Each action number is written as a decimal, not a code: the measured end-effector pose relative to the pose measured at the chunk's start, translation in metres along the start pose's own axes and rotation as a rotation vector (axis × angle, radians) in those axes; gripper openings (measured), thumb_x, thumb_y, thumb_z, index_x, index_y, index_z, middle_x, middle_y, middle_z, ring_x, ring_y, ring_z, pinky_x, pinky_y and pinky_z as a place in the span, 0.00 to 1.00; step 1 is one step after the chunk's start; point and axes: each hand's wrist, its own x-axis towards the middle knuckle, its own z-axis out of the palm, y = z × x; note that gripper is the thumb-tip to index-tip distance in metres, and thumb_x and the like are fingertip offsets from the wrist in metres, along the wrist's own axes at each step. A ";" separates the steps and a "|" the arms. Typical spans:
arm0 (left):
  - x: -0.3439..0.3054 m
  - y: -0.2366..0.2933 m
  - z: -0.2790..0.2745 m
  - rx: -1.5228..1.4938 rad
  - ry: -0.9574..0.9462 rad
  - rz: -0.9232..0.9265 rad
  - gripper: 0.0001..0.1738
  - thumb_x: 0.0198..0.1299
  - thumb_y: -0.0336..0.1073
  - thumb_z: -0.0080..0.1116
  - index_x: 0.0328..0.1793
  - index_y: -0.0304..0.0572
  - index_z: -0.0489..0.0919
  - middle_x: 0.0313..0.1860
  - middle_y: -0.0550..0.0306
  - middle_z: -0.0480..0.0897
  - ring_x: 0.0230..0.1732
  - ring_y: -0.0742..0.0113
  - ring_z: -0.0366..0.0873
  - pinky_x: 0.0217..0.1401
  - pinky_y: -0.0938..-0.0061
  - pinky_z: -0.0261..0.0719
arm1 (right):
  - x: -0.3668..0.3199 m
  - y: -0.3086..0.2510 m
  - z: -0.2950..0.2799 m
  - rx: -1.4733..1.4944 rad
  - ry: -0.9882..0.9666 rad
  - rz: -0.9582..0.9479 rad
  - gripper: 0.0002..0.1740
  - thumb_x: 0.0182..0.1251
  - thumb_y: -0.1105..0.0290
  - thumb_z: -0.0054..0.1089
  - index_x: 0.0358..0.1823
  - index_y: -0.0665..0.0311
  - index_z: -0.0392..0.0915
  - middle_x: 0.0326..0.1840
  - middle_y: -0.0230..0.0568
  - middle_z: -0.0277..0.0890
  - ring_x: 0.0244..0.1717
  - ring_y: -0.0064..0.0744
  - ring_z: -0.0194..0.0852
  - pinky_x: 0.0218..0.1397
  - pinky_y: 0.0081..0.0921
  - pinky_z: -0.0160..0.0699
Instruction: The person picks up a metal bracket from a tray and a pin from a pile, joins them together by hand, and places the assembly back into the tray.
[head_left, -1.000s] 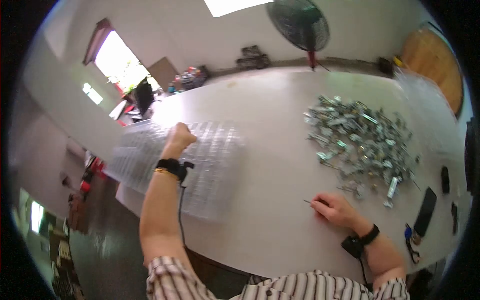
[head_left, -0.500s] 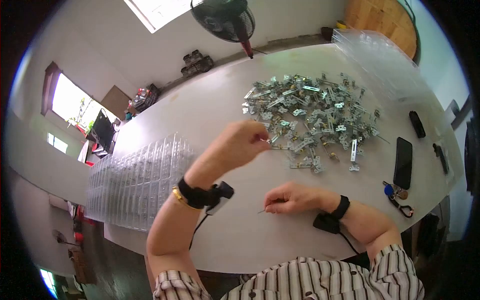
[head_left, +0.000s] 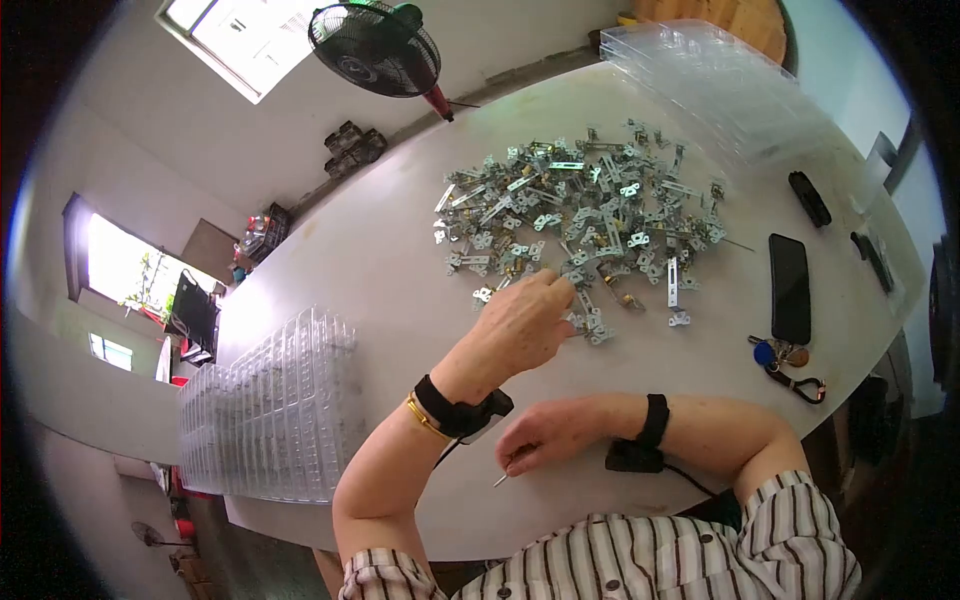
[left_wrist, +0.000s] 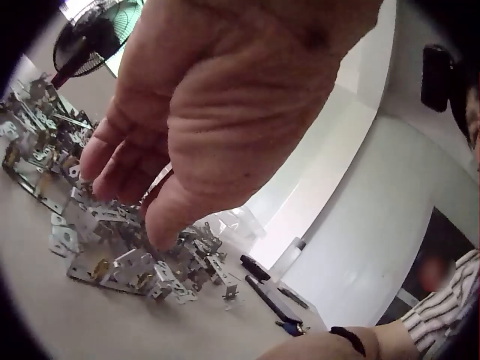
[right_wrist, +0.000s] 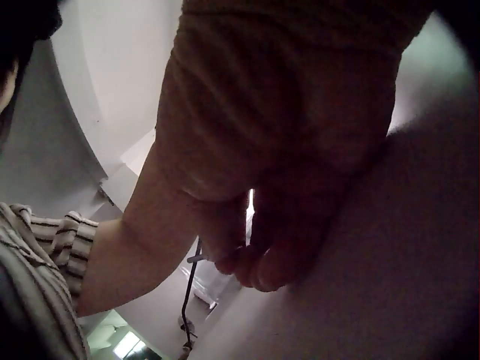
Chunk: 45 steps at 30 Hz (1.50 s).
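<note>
A heap of small silver metal brackets lies spread over the middle of the white table. My left hand reaches to the heap's near edge. In the left wrist view that hand hovers just above the brackets, thumb and fingers loosely bent and apart, nothing between them. My right hand rests on the table close to my body and pinches a thin metal pin that sticks out toward the table edge. The right wrist view shows the curled fingers against the tabletop, too dark to make out the pin.
Clear plastic compartment trays lie at the table's left end. More clear trays are stacked far right. A black phone, keys and a black case lie to the right of the heap. A fan stands behind.
My left hand left the clear trays, swung right across the table and came down at the bracket heap. My right hand stayed put with the pin, while my head turned right.
</note>
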 end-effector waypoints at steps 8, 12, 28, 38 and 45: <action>0.015 -0.032 0.007 -0.045 0.118 -0.159 0.12 0.58 0.39 0.64 0.37 0.37 0.82 0.38 0.47 0.81 0.43 0.44 0.80 0.46 0.56 0.78 | 0.001 -0.002 -0.004 -0.025 -0.001 -0.002 0.12 0.69 0.60 0.60 0.43 0.62 0.81 0.35 0.46 0.81 0.36 0.41 0.78 0.45 0.37 0.75; 0.024 -0.031 0.019 0.052 0.140 -0.161 0.16 0.59 0.44 0.63 0.34 0.36 0.82 0.38 0.45 0.81 0.42 0.44 0.80 0.46 0.55 0.78 | 0.002 0.001 -0.003 0.002 -0.007 0.000 0.13 0.69 0.60 0.60 0.42 0.62 0.81 0.36 0.45 0.82 0.38 0.40 0.79 0.45 0.37 0.75; 0.041 -0.010 0.029 0.266 -0.001 -0.275 0.16 0.53 0.40 0.63 0.37 0.33 0.87 0.43 0.36 0.83 0.47 0.42 0.84 0.53 0.56 0.81 | 0.001 0.002 -0.002 -0.062 0.014 -0.062 0.15 0.70 0.59 0.58 0.41 0.64 0.79 0.37 0.48 0.82 0.41 0.44 0.79 0.48 0.39 0.75; 0.037 -0.014 0.034 0.139 0.154 -0.302 0.18 0.55 0.43 0.62 0.31 0.30 0.81 0.37 0.38 0.81 0.42 0.38 0.80 0.45 0.51 0.78 | 0.006 0.009 0.001 -0.024 -0.008 -0.038 0.12 0.72 0.61 0.58 0.42 0.63 0.78 0.33 0.42 0.79 0.36 0.34 0.75 0.43 0.34 0.73; 0.016 -0.005 0.015 0.252 0.294 -0.234 0.10 0.57 0.36 0.59 0.34 0.33 0.80 0.39 0.40 0.81 0.43 0.43 0.82 0.47 0.56 0.80 | 0.004 0.011 0.003 0.005 0.035 -0.044 0.11 0.72 0.62 0.59 0.43 0.62 0.79 0.33 0.43 0.79 0.35 0.36 0.74 0.43 0.34 0.73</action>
